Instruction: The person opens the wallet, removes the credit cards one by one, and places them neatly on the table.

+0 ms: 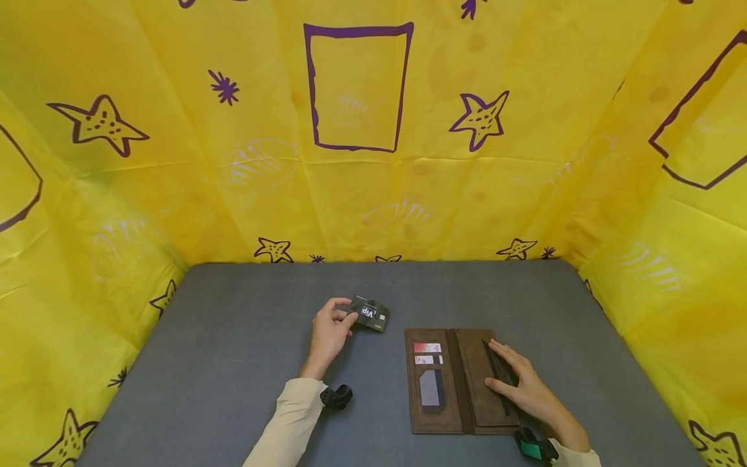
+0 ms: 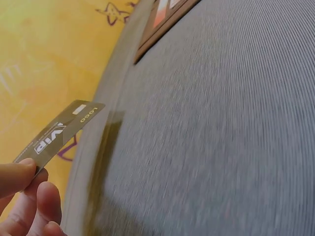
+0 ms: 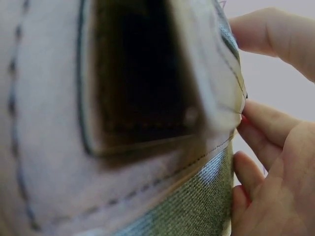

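My left hand (image 1: 330, 332) pinches a dark bank-style card (image 1: 370, 313) by one end, thumb against fingers. White "Vip" lettering and a chip show on the card, which is held above the table in the left wrist view. To the right lies a brown wallet (image 1: 434, 425), spread flat, with small cards in the slots of its left half. Across the wallet's right half rests my right hand (image 1: 528, 386), fingers spread and thumb touching the flap beside a dark slit. Close up in the right wrist view, a dark pocket opening (image 3: 147, 69) gapes beside the fingers.
A grey ribbed table (image 1: 233, 363) lies under everything. Yellow cloth walls (image 1: 362, 207) with purple starfish drawings enclose it at the back and both sides. Black straps with small devices sit on both wrists, below cream sleeves (image 1: 288, 421).
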Motion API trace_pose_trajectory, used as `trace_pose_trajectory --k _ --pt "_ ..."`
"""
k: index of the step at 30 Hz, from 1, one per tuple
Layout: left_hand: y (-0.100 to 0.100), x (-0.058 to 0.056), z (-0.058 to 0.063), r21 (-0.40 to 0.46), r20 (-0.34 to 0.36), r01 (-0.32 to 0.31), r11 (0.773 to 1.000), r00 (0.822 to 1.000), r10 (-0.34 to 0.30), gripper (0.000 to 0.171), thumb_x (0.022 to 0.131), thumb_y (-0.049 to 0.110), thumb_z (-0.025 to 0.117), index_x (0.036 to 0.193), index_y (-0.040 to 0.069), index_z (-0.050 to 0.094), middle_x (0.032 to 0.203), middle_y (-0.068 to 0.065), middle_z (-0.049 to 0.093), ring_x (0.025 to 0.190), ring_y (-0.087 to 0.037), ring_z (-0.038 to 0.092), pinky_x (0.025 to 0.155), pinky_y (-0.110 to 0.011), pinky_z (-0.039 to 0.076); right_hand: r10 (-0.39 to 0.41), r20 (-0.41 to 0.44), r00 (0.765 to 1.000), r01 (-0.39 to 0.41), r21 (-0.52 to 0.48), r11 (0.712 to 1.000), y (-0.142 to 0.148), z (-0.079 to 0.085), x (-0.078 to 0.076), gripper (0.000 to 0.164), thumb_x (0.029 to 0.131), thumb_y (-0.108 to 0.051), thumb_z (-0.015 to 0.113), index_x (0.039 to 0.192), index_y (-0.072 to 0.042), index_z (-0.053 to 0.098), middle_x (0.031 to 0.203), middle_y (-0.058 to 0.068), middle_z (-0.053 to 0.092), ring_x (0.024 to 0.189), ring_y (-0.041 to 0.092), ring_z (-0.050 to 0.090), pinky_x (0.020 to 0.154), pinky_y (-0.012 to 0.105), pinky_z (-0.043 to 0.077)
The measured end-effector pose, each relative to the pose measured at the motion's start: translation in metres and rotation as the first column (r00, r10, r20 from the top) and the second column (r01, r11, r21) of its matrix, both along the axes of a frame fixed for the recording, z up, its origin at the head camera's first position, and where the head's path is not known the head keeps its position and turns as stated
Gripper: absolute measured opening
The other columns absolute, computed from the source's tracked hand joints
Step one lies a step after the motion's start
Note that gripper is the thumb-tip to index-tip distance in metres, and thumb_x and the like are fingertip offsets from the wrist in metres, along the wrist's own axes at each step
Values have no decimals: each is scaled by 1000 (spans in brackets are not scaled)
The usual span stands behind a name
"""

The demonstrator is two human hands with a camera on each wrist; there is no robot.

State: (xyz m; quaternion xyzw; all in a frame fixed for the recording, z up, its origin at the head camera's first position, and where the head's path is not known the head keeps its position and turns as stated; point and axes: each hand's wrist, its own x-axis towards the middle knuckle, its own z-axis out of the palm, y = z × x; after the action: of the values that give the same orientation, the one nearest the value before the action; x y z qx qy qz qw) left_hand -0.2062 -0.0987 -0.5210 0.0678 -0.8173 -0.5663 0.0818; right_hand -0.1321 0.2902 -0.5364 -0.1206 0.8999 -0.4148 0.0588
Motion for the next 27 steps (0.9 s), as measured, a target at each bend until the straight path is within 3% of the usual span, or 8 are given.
trace_pose_trajectory --k 9,21,27 --pt "-31 10 2 -10 13 -40 999 999 40 30 87 5 73 116 6 65 84 -20 73 53 -17 62 49 -23 43 4 17 1000 -4 3 1000 -1 2 0 73 90 -24 71 150 -2 37 156 27 32 141 59 19 93 83 23" --pt "-67 20 7 -51 33 -98 994 994 100 31 88 6 72 118 5 64 88 -22 73 56 -16 64 52 -22 43 -1 -9 1000 1 15 1000 -1 1 -1 72 90 -25 72 149 -2 39 156 28 32 137 56 23 92 81 25" --pt "-82 25 3 -80 38 -113 990 992 117 30 89 7 72 118 5 63 88 -22 73 55 -14 63 51 -22 43 -3 -10 1000 3 17 1000 -1 1 -1 71 89 -25 72 149 -2 39 156 28 32 136 56 24 92 80 26"
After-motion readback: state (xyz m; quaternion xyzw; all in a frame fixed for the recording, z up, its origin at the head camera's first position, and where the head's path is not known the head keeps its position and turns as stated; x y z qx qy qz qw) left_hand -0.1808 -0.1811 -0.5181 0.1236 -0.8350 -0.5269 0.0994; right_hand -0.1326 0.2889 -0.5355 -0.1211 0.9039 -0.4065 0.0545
